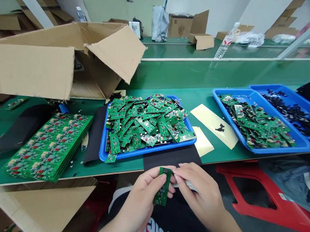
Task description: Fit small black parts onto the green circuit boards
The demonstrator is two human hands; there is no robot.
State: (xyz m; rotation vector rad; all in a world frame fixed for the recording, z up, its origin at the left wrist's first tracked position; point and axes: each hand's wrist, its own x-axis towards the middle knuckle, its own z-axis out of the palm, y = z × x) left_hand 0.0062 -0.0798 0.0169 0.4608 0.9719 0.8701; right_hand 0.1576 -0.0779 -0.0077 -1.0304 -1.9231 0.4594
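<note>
The fingers of the left hand (145, 190) are clamped on a narrow green circuit board (161, 194), thumb across its face and the others behind. The thumb and forefinger of the right hand (200, 187) are nearly together at the board's far end; whether they grip something small and dark there cannot be told. From those right fingertips, the board lies just to the left and back toward the wearer, its long axis pointing away with the far end leaning slightly right. The left thumb, close beside them, is the nearest obstruction.

To the right of the fingers, below table height, is a red stool (270, 206). Just beyond them, a black sheet (172, 158) lies partly under a blue tray (146, 152) heaped with loose boards (145, 121). Beyond and left is a stack of board panels (51, 148); beyond and right, yellow paper (208, 118) and another blue tray of boards (279, 150). Farther left stands a large open carton (29, 70).
</note>
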